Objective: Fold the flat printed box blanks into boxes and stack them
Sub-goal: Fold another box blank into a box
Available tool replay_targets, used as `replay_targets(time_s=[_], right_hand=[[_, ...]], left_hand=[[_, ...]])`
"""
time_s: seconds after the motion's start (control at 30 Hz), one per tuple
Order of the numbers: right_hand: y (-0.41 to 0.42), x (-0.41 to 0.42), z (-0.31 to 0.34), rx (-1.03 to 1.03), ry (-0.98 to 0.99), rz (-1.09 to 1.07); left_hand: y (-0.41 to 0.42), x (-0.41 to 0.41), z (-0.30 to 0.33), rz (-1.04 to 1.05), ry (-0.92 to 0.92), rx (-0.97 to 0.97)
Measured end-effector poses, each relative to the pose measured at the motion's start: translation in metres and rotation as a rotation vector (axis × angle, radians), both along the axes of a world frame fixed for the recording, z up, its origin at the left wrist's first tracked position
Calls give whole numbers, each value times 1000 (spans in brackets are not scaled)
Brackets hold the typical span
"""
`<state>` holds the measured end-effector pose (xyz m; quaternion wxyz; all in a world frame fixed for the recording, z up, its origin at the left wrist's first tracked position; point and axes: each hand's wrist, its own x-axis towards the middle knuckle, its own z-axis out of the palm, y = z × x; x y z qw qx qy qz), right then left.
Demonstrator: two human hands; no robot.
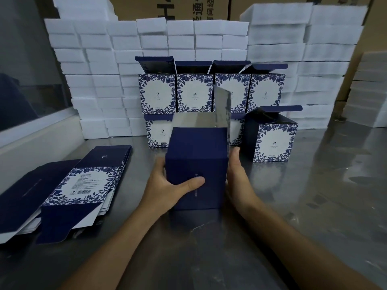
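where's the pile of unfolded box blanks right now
In the head view the pile of flat box blanks lies on the steel table at lower left, left of the left hand gripping the half-folded box.

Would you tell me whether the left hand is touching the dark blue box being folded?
Touching. The head view shows the left hand gripping the dark blue box, its thumb lying across the near face and its fingers behind the left edge.
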<state>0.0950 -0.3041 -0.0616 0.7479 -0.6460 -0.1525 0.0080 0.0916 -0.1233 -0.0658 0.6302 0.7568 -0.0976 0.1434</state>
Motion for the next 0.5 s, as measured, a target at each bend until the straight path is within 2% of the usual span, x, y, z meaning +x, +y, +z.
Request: replay_targets(time_s=[0.13, 0.23, 0.37, 0.43, 0.5], right_hand=[[-4, 3, 4, 107, 45, 66], [-5, 5, 6, 30, 32, -87], [-7, 2, 10, -108, -46, -352], [-9, 4, 7, -111, -152, -475], [-8, 4, 6, -126, -263, -542]], left_hand=[[8, -5, 10, -205, -34, -30], [15, -6, 14, -272, -40, 51], [15, -2, 9, -189, -31, 234], [11, -3, 8, -67, -25, 245], [8, -4, 6, 50, -106, 223]])
